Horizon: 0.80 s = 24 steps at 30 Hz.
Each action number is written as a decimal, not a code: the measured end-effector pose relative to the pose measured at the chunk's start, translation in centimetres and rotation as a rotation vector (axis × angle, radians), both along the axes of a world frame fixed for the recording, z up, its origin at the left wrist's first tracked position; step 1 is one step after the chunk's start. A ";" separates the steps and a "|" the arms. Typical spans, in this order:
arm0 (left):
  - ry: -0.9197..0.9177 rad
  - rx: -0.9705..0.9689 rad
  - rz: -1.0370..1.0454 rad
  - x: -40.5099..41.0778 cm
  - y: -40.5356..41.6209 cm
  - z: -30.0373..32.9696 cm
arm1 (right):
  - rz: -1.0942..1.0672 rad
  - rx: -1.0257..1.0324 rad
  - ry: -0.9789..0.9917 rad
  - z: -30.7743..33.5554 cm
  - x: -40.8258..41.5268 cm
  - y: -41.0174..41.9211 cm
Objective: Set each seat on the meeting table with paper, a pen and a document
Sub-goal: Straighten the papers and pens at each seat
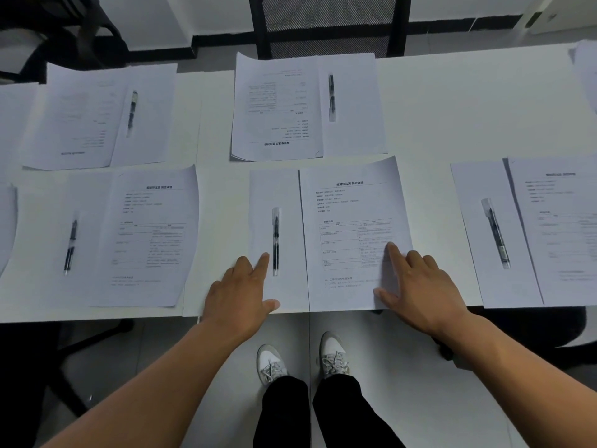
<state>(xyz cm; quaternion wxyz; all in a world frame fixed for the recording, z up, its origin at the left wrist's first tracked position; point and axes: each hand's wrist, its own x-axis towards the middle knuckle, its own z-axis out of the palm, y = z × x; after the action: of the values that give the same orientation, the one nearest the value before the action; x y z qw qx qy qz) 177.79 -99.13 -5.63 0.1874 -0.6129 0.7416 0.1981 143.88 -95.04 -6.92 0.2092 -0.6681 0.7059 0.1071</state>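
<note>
Nearest the viewer, a person's two bare forearms reach forward over white sneakers [334, 352] and a pale tiled floor toward the near edge of a long white worktop [420, 101]. The left hand [240, 291] lies flat with fingers straight, index fingertip on the blank white sheet of paper [261, 221], gripping nothing. The right hand [420, 286] is likewise spread open, index finger and thumb pressing on the printed white document with a table of text [352, 221], holding nothing. The paper and document lie side by side at the near centre seat, edges touching or slightly overlapped, and a black pen with a clear cap [275, 240] rests lengthwise on the blank sheet just beside the left index finger. The sheets look thin, light and floppy, likely to slide on the smooth top, so flat fingertip pressure should shift them and a corner or the overhanging near edge seems the best place to lift; the pen looks light and apt to roll, best pinched mid-barrel. To either side, the left near setting [142, 237] and right near setting [517, 234] each show paper, pen and document. Farther off, two more settings [274, 105] face the opposite side, and a black mesh chair [329, 24] stands behind.
</note>
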 end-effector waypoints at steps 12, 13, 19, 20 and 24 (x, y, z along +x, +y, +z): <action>0.004 -0.003 0.018 -0.3 0.0 0.4 | -0.007 0.001 -0.006 0.3 0.2 0.1; 0.006 -0.006 0.017 -0.4 -0.1 0.5 | -0.006 0.002 -0.003 0.4 0.2 0.1; 0.017 -0.024 0.009 -0.6 -0.5 1.1 | -0.020 -0.008 -0.005 0.5 0.5 0.2; 0.019 -0.029 0.010 -0.7 -0.6 1.3 | -0.020 -0.006 -0.005 0.6 0.5 0.2; 0.027 -0.039 0.028 -0.6 -1.0 2.1 | -0.020 -0.003 -0.005 0.8 0.6 0.1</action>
<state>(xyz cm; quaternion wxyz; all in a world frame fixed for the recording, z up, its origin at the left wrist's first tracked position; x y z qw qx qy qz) 177.19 -100.10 -3.55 0.1628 -0.6240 0.7391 0.1945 144.44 -94.95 -6.13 0.2108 -0.6617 0.7122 0.1025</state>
